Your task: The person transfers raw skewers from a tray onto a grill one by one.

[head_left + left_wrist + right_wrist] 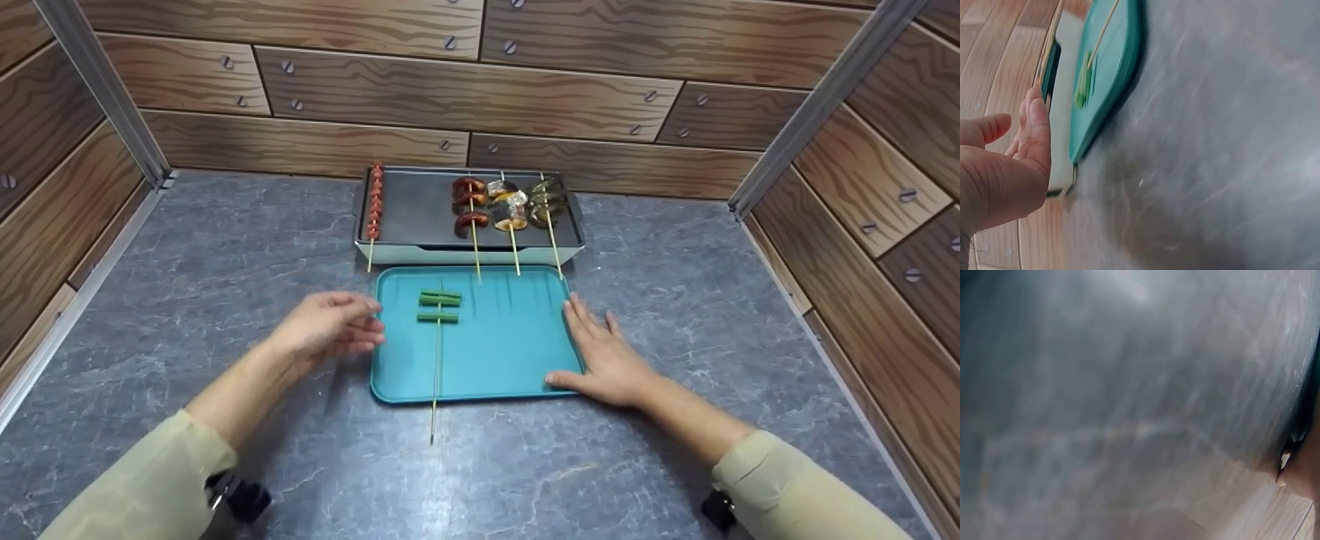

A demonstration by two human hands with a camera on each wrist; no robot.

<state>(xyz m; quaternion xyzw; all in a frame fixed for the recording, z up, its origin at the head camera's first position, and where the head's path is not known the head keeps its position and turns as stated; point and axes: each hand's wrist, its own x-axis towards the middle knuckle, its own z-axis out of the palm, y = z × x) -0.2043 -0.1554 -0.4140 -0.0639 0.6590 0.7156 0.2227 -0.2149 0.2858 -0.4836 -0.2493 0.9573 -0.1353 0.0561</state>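
Observation:
A teal tray [495,345] lies on the table in front of a griddle. On its left part is a skewer [436,360] with short green vegetable sticks [439,300], its bare end reaching over the tray's front rim. My left hand [330,330] is at the tray's left edge, fingers loosely bent and holding nothing; in the left wrist view the hand [1022,152] has thumb and fingers apart. Spread along the tray's right edge, my right hand [604,360] touches the rim with fingers straight and thumb near the front corner. The right wrist view shows mostly blurred table.
The griddle [416,202] has a dark plate and pale body. Across it lie a skewer of small red pieces [375,202], one of reddish-brown curled pieces [470,217], one of silvery pieces [508,204] and one of dark green pieces [546,199]. Wood-patterned walls [420,90] enclose the table.

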